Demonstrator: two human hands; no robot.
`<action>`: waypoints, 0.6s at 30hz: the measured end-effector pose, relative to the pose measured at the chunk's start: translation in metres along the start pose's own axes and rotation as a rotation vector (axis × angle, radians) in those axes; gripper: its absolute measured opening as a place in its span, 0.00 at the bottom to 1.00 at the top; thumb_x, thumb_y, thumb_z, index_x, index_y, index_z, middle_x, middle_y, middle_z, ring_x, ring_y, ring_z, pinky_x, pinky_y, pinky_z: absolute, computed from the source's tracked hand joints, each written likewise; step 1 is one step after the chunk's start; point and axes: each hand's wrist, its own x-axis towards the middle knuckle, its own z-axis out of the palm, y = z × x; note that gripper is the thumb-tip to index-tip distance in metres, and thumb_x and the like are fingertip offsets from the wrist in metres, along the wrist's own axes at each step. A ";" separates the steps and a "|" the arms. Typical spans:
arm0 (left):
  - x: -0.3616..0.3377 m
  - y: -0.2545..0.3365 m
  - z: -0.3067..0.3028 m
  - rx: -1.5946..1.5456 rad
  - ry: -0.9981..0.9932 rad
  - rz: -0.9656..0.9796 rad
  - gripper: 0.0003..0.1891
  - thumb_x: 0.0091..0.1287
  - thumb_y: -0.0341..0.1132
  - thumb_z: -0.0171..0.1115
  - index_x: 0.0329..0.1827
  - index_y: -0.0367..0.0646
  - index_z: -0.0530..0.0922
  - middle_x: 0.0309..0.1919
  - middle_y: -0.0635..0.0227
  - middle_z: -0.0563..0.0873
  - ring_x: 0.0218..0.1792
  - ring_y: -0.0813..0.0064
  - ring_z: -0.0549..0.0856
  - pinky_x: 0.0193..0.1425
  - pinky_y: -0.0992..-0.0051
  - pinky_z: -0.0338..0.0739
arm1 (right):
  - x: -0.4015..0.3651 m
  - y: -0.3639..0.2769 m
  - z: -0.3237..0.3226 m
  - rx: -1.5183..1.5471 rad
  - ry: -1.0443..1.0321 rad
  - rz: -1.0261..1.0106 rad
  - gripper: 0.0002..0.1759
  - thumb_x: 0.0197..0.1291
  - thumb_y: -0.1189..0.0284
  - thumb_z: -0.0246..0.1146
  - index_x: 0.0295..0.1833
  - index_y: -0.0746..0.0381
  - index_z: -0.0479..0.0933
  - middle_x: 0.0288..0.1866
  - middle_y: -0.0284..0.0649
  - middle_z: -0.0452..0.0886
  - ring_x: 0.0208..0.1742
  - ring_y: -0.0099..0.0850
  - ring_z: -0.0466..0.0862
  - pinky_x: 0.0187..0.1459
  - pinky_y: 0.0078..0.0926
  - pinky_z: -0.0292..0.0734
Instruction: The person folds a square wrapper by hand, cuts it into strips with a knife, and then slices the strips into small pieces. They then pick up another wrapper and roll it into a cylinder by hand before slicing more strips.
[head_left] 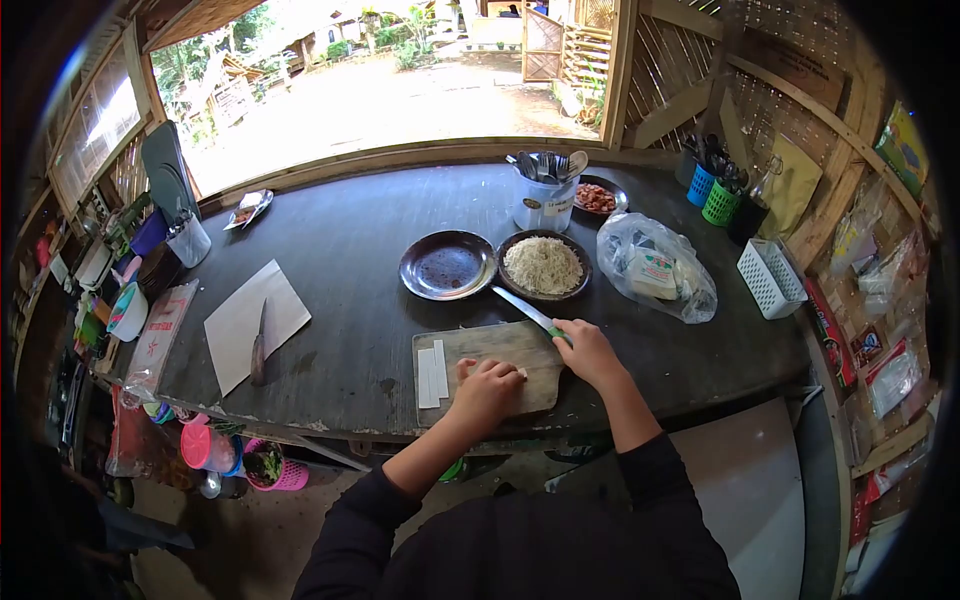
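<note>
A wooden cutting board (470,347) lies near the table's front edge, with flat white strips (432,375) on its left part. My left hand (488,388) rests on the board, right of the strips, its fingers bent; a small pale bit shows at its fingertips, mostly hidden. My right hand (590,350) is closed round the green handle of a knife (528,308), whose blade points up and left over the board's far edge. Beyond the blade are an empty dark plate (447,265) and a bowl of pale shreds (543,266).
A plastic bag with a white block (655,268), a tub of cutlery (545,197) and a plate of reddish pieces (597,195) stand behind. A second knife (260,345) lies on paper (230,335) at left. A white basket (771,279) is at right.
</note>
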 end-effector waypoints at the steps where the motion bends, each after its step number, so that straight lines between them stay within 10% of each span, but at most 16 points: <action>1: 0.000 0.001 0.000 0.024 0.001 0.007 0.14 0.61 0.35 0.57 0.49 0.55 0.82 0.46 0.77 0.85 0.52 0.74 0.81 0.60 0.57 0.60 | -0.004 -0.002 -0.005 0.000 -0.002 0.000 0.21 0.59 0.71 0.63 0.58 0.63 0.77 0.46 0.53 0.81 0.47 0.51 0.81 0.49 0.42 0.77; 7: 0.001 0.000 0.000 -0.056 0.046 0.053 0.16 0.56 0.32 0.58 0.48 0.47 0.81 0.45 0.71 0.85 0.48 0.67 0.82 0.54 0.68 0.74 | -0.066 -0.030 -0.038 0.253 -0.033 -0.095 0.20 0.63 0.75 0.58 0.61 0.62 0.74 0.39 0.52 0.81 0.40 0.44 0.84 0.43 0.38 0.78; 9: -0.001 0.000 0.004 -0.060 0.074 0.056 0.16 0.55 0.31 0.59 0.49 0.46 0.81 0.44 0.70 0.85 0.47 0.67 0.82 0.53 0.69 0.76 | -0.095 -0.041 -0.042 0.473 -0.214 0.171 0.21 0.68 0.75 0.55 0.67 0.60 0.70 0.31 0.37 0.77 0.25 0.20 0.79 0.30 0.21 0.76; 18: 0.000 0.007 0.005 -0.017 0.142 0.045 0.14 0.56 0.30 0.60 0.45 0.45 0.83 0.39 0.71 0.85 0.43 0.68 0.83 0.47 0.72 0.80 | -0.152 -0.067 -0.030 0.611 -0.243 0.345 0.25 0.69 0.77 0.50 0.71 0.58 0.66 0.38 0.44 0.78 0.27 0.25 0.81 0.34 0.24 0.78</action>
